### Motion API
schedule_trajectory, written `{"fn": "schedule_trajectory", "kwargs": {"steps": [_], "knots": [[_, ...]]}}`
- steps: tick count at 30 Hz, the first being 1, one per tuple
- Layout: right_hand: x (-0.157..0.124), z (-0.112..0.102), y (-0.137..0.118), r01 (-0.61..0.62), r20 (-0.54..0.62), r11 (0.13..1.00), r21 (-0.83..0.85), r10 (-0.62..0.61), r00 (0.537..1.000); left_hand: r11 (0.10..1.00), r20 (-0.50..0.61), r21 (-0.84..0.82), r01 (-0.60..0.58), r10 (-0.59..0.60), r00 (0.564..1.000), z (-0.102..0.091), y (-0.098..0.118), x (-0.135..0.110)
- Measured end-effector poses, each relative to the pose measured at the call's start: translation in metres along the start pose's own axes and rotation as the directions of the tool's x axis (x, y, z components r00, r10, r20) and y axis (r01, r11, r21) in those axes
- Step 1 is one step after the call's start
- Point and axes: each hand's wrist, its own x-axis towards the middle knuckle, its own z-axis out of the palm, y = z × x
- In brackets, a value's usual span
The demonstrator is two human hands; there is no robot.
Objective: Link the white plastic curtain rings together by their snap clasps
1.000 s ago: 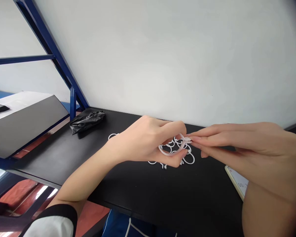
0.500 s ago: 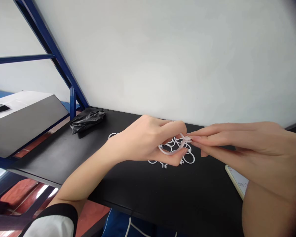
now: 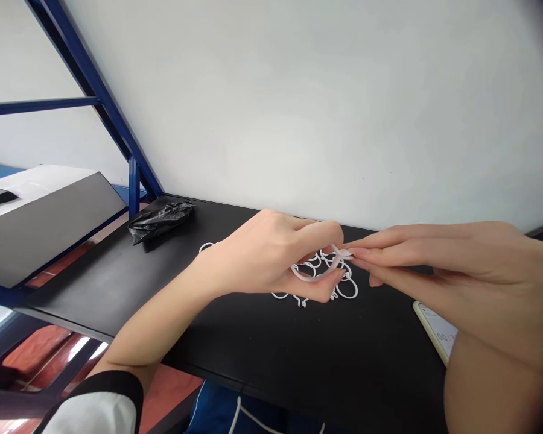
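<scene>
My left hand (image 3: 271, 259) curls round a white plastic ring (image 3: 314, 278), which looks like a shower curtain ring, and holds it between thumb and fingers. On the ring's right side, its ends meet at the fingertips of my right hand (image 3: 452, 259), which pinch them between thumb and forefinger. Behind and below the left hand, several more white rings (image 3: 346, 289) lie in a loose pile on the black table (image 3: 271, 355). Part of that pile is hidden by the left hand.
A crumpled black plastic bag (image 3: 160, 223) lies at the table's far left. Partly under my right forearm is a phone (image 3: 437, 331) with digits on its screen. A blue metal frame (image 3: 93, 90) rises at the left, and a pale wall (image 3: 317, 108) stands behind the table.
Almost nothing differs. Both hands keep their hold on the ring; the view has shifted very slightly.
</scene>
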Motion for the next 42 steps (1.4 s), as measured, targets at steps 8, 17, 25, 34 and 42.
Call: {"fn": "schedule_trajectory", "kwargs": {"steps": [8,17,25,34,42], "knots": [[0.001,-0.0001,0.0006,-0.006,0.004,1.0,0.006,0.006,1.0,1.0,0.0,-0.005,-0.003,0.003,1.0,0.0001,0.0007,0.0008],[-0.0001,0.0006,0.0,-0.008,-0.015,1.0,0.001,0.008,1.0,1.0,0.011,0.009,0.006,-0.006,1.0,-0.0005,0.0011,0.0007],[-0.001,0.0018,0.0005,-0.01,-0.022,1.0,-0.008,0.01,1.0,1.0,0.001,0.004,-0.005,0.005,1.0,-0.0006,0.001,0.001],[-0.002,0.0032,0.0016,0.013,-0.032,0.999,-0.032,-0.014,0.999,1.0,-0.012,0.02,0.004,-0.004,1.0,-0.0003,0.001,0.0011],[0.0015,0.0032,-0.001,0.02,-0.007,0.998,-0.065,-0.021,1.0,1.0,-0.018,0.003,-0.017,0.017,1.0,0.0004,0.0012,0.0017]]}}
